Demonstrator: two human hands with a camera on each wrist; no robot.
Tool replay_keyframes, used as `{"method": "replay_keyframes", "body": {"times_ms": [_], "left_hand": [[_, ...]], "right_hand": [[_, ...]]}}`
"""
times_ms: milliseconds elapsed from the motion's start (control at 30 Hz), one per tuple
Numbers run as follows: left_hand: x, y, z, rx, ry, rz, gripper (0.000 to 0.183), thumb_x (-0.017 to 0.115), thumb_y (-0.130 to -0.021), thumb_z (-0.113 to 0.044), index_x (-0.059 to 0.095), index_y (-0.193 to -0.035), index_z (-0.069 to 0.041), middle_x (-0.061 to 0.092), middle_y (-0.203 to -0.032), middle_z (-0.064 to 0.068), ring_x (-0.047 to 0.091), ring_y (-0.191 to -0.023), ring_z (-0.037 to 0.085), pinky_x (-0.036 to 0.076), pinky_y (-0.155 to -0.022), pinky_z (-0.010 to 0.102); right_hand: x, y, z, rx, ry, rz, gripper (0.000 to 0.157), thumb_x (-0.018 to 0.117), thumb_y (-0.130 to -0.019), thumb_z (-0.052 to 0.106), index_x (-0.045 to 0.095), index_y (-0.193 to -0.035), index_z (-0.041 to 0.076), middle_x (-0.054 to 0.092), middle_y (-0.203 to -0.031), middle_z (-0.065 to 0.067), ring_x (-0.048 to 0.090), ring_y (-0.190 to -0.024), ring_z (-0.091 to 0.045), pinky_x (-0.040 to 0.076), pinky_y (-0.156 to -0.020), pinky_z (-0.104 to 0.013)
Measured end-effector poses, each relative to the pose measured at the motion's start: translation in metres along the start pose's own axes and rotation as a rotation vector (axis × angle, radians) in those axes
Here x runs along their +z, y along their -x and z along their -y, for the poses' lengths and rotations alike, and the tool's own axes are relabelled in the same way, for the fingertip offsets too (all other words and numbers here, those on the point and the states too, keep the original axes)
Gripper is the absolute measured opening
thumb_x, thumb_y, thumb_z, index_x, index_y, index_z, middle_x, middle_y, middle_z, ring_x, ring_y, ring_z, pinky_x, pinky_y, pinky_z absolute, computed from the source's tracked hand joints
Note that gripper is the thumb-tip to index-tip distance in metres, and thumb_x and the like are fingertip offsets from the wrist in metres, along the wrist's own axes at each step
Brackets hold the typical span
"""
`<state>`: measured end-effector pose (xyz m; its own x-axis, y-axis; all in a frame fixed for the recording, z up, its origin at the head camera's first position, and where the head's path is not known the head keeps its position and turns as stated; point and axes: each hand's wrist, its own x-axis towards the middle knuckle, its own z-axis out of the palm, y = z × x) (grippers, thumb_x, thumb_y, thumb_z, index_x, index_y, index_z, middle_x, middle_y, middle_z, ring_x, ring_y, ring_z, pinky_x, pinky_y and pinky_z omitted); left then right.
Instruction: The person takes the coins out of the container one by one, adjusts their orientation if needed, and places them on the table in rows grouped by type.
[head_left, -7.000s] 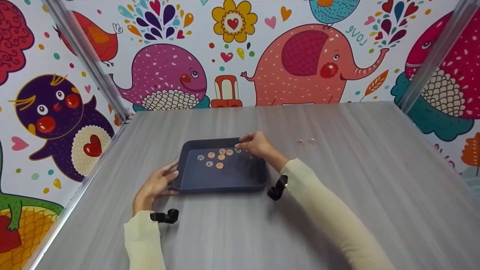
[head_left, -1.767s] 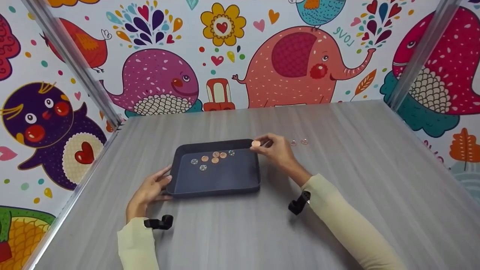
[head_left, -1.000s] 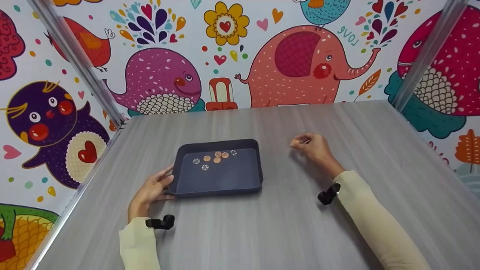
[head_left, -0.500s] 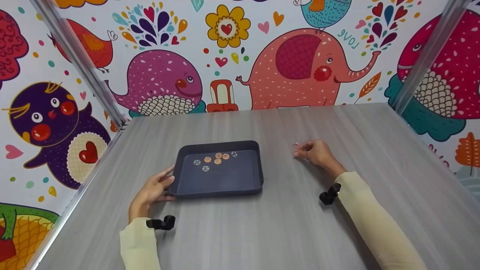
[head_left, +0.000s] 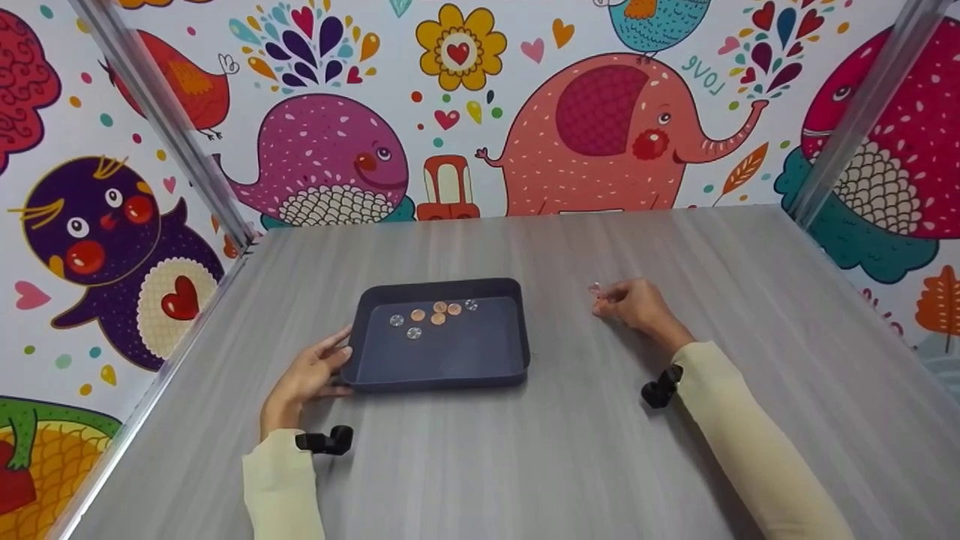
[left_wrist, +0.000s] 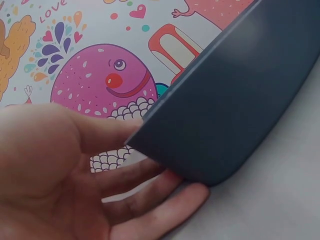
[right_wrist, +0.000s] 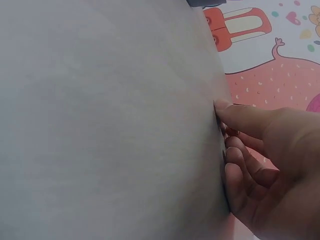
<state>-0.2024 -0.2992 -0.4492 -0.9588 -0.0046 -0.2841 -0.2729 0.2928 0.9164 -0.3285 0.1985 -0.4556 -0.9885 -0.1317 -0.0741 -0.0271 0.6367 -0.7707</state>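
A dark blue-grey rectangular tray (head_left: 480, 364) stands on the table. Several coins lie flat in its far half, some copper-coloured like this coin (head_left: 418, 315), some silver-coloured like this one (head_left: 414, 334). My left hand (head_left: 304, 379) holds the tray's left side; in the left wrist view its thumb is at the rim and the other fingers reach under the tray's bottom corner (left_wrist: 215, 165). Right of the tray, my right hand (head_left: 637, 304) is down at the table, fingers curled, thumb and fingertips together around a copper coin mostly hidden by them. Just beyond the fingertips lies a pinkish, shiny coin (head_left: 595, 287).
The grey wood-grain table (head_left: 480, 465) ends at a wall printed with cartoon animals (head_left: 600, 135). Metal posts (head_left: 862, 120) stand at the back corners. A small black camera (head_left: 660, 386) sits on each wrist.
My right hand has taken the front copper coin out of the tray and carried it right, down to the table beside the loose coins there. The left hand keeps its hold on the tray.
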Motion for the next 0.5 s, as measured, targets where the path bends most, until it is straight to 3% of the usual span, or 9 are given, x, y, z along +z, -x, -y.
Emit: {"method": "replay_keyframes", "body": {"times_ms": [200,400,500], "left_hand": [[0.0000,0.0004,-0.0006,-0.001,-0.011,-0.007,0.056,0.046,-0.108,-0.016,0.026,-0.160,-0.015,0.036,-0.156,0.029,0.059,-0.126,0.035,0.061,-0.084,0.039],[-0.0001,0.0007,-0.0003,0.005,-0.003,-0.001,0.056,0.046,-0.108,-0.015,0.025,-0.160,-0.012,0.038,-0.153,0.031,0.062,-0.119,0.030,0.061,-0.084,0.041],[0.0006,0.0007,-0.0001,0.006,0.001,-0.002,0.056,0.045,-0.108,-0.015,0.025,-0.159,-0.012,0.038,-0.152,0.032,0.063,-0.115,0.028,0.061,-0.084,0.043]], "right_hand": [[0.0001,0.0007,-0.0004,-0.003,0.009,0.001,0.034,0.077,-0.089,0.019,0.074,-0.121,0.007,0.068,-0.130,-0.013,0.054,-0.082,-0.017,0.045,-0.062,-0.024],[0.0022,0.0004,-0.0016,-0.024,0.027,-0.012,0.037,0.077,-0.089,0.020,0.072,-0.123,0.005,0.066,-0.133,-0.013,0.064,-0.112,-0.029,0.045,-0.068,-0.020],[0.0024,0.0007,-0.0004,-0.007,0.027,-0.002,0.039,0.077,-0.090,0.021,0.071,-0.124,0.004,0.065,-0.134,-0.014,0.063,-0.108,-0.027,0.044,-0.067,-0.021]]}}
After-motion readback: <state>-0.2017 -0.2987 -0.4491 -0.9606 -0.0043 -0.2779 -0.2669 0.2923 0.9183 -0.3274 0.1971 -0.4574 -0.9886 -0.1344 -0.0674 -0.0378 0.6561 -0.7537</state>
